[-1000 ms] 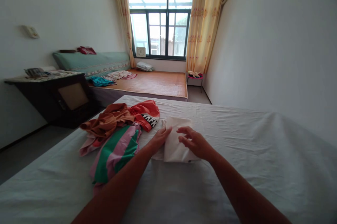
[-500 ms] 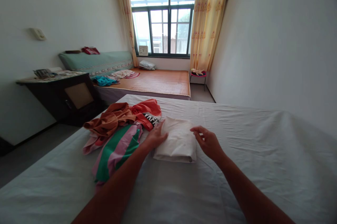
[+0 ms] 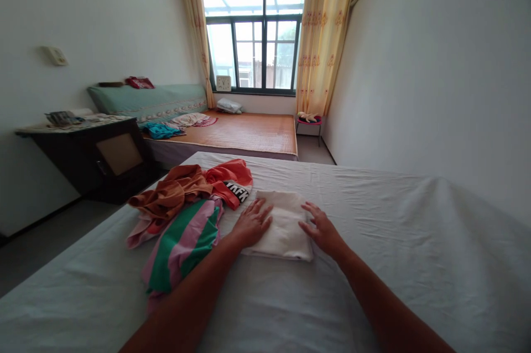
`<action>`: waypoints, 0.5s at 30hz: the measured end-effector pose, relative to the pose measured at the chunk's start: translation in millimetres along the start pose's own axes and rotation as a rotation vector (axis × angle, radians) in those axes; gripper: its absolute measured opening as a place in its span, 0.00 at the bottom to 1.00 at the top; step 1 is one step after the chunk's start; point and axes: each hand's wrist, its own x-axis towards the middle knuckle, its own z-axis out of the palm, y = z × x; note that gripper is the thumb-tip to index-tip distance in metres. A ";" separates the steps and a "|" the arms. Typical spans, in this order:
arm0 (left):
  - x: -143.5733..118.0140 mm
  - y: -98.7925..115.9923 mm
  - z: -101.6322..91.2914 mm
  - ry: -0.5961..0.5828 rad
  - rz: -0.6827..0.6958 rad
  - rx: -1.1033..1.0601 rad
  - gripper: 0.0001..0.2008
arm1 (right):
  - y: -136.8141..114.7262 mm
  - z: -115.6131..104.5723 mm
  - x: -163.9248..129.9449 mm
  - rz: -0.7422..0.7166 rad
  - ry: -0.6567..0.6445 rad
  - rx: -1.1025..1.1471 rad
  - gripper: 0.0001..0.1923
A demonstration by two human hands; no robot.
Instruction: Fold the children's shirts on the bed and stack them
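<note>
Folded off-white cloth (image 3: 284,231): between the hands, partly under the left.
White sheet (image 3: 406,264) beneath both hands; clothes heap (image 3: 178,192) left of the left hand (image 3: 251,224). Left hand spread on the cloth, gripping nothing; right hand (image 3: 324,228) unclenched at its right edge, contact unclear. Judged risk: uneven palm drag, or snagging on sheet wrinkles, could skew the layers.

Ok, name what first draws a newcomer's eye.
Probably the rumpled pile of orange, brown and striped green-pink clothes on the white sheet, left. Then the folded white rectangular cloth, left hand over its left edge, right hand at its right. Beyond, the bright glass window between yellow patterned curtains.
</note>
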 end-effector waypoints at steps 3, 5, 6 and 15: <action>-0.3 0.8 -1.0 0.023 -0.003 -0.019 0.24 | -0.1 9.4 6.6 0.195 0.089 0.259 0.35; -0.3 0.5 -0.2 0.049 0.010 -0.032 0.23 | -7.4 13.2 10.0 0.282 0.119 0.396 0.38; -0.3 0.0 0.6 0.064 0.017 -0.038 0.23 | -12.6 14.1 11.5 0.331 0.152 0.451 0.37; 5.0 -5.2 6.5 0.155 0.072 -0.113 0.21 | -47.1 30.2 13.3 0.350 0.029 0.777 0.30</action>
